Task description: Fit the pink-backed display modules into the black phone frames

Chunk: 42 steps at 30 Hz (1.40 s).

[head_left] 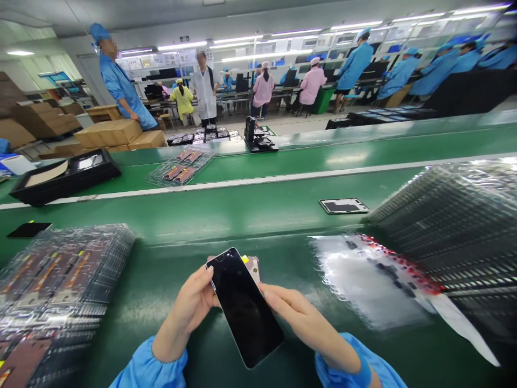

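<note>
Black phone screen (245, 310) | glossy side up | long axis: far-left to near-right

The smartphone (248, 312) shows a plain black front within a thin silvery edge; the component (254, 269) behind it is brown and grey with a bright yellow tab (244, 259). Both sleeves (151, 369) are light blue. The workbench (283, 210) is green, crossed by a straight white stripe (242, 182). Near left, clear trays (121, 242) frame brown phone parts (81, 272) marked with orange and yellow. At right, whitish translucent plastic sheets (355, 293) carry a dotted red band (398, 260) and black patches, beside a grey tray stack (428, 242) with a ribbed pattern. The phone shell (343, 206) beyond is black and pale grey. Far off, coats (125, 86) are blue, pink, yellow and white; the cardboard boxes (111, 132) are brown.
</note>
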Tool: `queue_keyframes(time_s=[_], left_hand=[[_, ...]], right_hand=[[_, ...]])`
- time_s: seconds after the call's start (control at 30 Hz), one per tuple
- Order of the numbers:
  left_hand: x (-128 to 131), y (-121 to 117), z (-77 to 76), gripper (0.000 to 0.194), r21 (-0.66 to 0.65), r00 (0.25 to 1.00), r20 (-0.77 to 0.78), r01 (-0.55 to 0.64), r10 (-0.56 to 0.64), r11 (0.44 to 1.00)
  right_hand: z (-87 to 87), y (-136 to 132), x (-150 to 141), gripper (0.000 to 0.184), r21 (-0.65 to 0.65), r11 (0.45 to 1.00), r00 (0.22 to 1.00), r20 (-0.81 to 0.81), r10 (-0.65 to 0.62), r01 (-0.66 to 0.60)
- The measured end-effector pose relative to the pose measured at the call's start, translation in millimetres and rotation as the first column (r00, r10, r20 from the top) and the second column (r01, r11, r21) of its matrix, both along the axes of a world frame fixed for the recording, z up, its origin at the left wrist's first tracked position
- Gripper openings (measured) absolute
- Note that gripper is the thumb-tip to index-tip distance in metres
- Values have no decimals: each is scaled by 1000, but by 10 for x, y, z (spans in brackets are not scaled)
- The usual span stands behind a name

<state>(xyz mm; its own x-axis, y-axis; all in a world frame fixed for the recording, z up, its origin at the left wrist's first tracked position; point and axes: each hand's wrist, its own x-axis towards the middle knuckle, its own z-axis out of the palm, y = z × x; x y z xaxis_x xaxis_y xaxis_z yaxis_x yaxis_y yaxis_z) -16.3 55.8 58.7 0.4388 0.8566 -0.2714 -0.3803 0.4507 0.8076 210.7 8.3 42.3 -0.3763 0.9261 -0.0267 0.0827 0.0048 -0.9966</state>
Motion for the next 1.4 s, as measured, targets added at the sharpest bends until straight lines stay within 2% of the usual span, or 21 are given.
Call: queue_keyframes(time_s=[0.1, 0.23, 0.33, 0.47, 0.6, 0.73, 0.8, 0.9, 0.97, 1.07, 1.17, 1.27, 1.4], left_hand=[[-16, 41, 39, 43, 14, 999, -5, 43, -43, 999], [35, -18, 45, 55, 40, 990, 75, 114, -117, 993], [81, -117, 18, 44, 19, 987, 60, 148, -149, 989], [132, -212, -35, 33, 26, 994, -51, 96, -95, 995], [132, -184, -40, 28, 66, 994, -102, 42, -35, 997], [73, -121, 3, 27, 69, 994, -112, 4, 3, 998], [51, -111, 20, 28, 74, 993, -118, 0, 9, 997], [45, -135, 19, 32, 120, 988, -152, 5, 13, 993], [53, -169, 2, 35, 171, 968, -249, 68, -24, 983], [73, -236, -32, 31, 208, 894, -444, 171, -63, 963], [100, -292, -54, 32, 234, 830, -558, 151, 6, 960], [118, -315, -62, 34, 261, 806, -591, 139, 44, 955], [121, -301, -67, 38, 269, 831, -556, 158, 19, 950]], right_hand=[[-23, 16, -17, 42, -146, 985, 982, -178, 63, -89], [-121, 32, -35, 40, -185, 982, 965, -253, -75, 28], [-159, 43, -37, 38, -217, 969, 942, -281, -182, 122], [-154, 37, -55, 38, -240, 958, 922, -311, -230, 158], [-146, 20, -44, 41, -241, 965, 940, -293, -174, 103], [-148, 9, -1, 45, -267, 961, 961, -278, -4, -74], [-157, 8, 4, 49, -277, 955, 961, -273, 33, -111], [-179, 11, -11, 49, -266, 963, 961, -276, -31, -45], [-189, 14, -21, 48, -250, 968, 958, -273, -87, 17], [-189, 14, -25, 49, -232, 969, 953, -264, -147, 86], [-175, -1, -29, 48, -197, 970, 959, -216, -185, 143], [-160, -24, -45, 47, -161, 967, 961, -166, -222, 195], [-156, -25, -69, 43, -158, 972, 945, -251, -210, 174]])
